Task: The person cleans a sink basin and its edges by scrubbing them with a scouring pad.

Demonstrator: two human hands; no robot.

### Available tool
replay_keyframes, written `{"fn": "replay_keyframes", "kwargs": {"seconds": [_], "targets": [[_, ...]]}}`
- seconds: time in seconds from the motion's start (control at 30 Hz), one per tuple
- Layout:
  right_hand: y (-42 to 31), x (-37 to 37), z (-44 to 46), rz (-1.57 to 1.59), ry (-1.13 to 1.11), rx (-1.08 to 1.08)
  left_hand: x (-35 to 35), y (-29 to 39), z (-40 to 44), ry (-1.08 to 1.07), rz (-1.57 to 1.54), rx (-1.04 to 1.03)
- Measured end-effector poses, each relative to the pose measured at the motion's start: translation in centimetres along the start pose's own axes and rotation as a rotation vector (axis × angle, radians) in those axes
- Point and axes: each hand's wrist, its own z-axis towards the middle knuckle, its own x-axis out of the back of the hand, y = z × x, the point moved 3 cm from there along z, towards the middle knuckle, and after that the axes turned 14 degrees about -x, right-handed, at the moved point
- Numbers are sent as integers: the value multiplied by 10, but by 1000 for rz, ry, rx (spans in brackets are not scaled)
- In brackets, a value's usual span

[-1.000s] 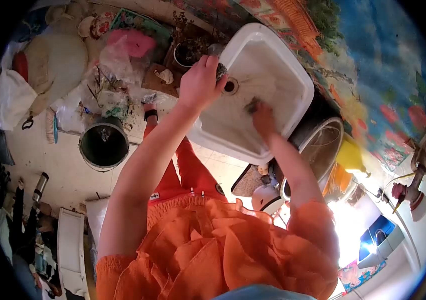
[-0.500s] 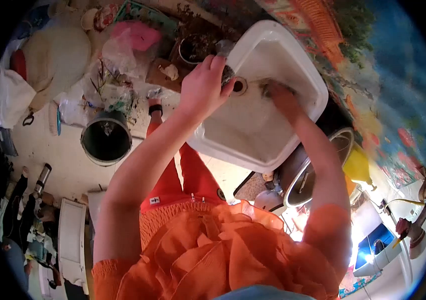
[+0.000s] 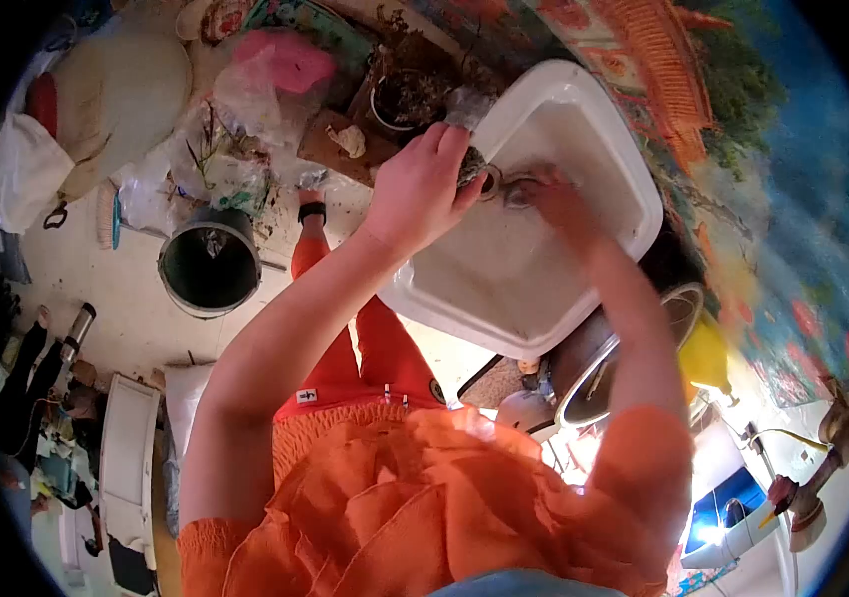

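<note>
A white basin (image 3: 489,284) lies tilted in front of me, with a round dark drain hole (image 3: 489,182) in its inner surface. At the basin's left rim is my left hand (image 3: 420,189), its fingers closed around a dark, rough scrubber (image 3: 470,167) that partly shows beside the rim. Inside the basin, my right hand (image 3: 556,199) is blurred by motion close to the drain hole. A greyish scrubbing pad (image 3: 518,191) shows under its fingertips, against the basin surface.
A dark bucket (image 3: 209,264) stands on the floor at the left. Beyond it lie plastic bags (image 3: 260,95) and a potted plant (image 3: 400,99). Large metal pots (image 3: 584,383) and a yellow container (image 3: 707,353) are at the right, below a painted wall (image 3: 793,199).
My right hand has moved with the pad across the basin, up from its middle and then closer to the drain hole. My left hand keeps its hold at the rim. The view has shifted slightly.
</note>
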Motion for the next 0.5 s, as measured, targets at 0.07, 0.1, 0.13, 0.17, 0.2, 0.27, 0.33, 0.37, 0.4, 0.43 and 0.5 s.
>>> {"fn": "replay_keyframes", "kwargs": {"seconds": [0.07, 0.1, 0.13, 0.17, 0.2, 0.27, 0.33, 0.37, 0.4, 0.43, 0.5], "targets": [[5, 0, -11, -10, 42, 0, 0, -1, 2, 21, 16, -19], [3, 1, -13, -18, -2, -32, -1, -2, 3, 17, 10, -16], [1, 2, -11, -27, -42, -66, -2, -2, 4, 15, 6, -16], [-7, 2, -5, -20, -80, -67, -2, -1, 3, 11, 4, -12], [-27, 5, 5, -3, -118, -62, 1, 1, -2, 5, 0, -7], [-23, 11, 11, -24, -123, -71, 1, 0, 1, 20, -3, -16], [-3, 16, -14, -64, -103, -97, 3, -1, 0, 20, 12, -18], [-3, 13, -17, -53, -119, -121, 2, -1, 1, 24, 13, -23], [-5, 12, -18, -42, -132, -146, 0, -1, 2, 23, 9, -25], [-6, 11, -15, -34, -138, -173, -2, -3, 3, 27, 7, -32], [-37, 6, 1, -15, -146, -144, 0, 0, -3, 13, 6, -15]]}}
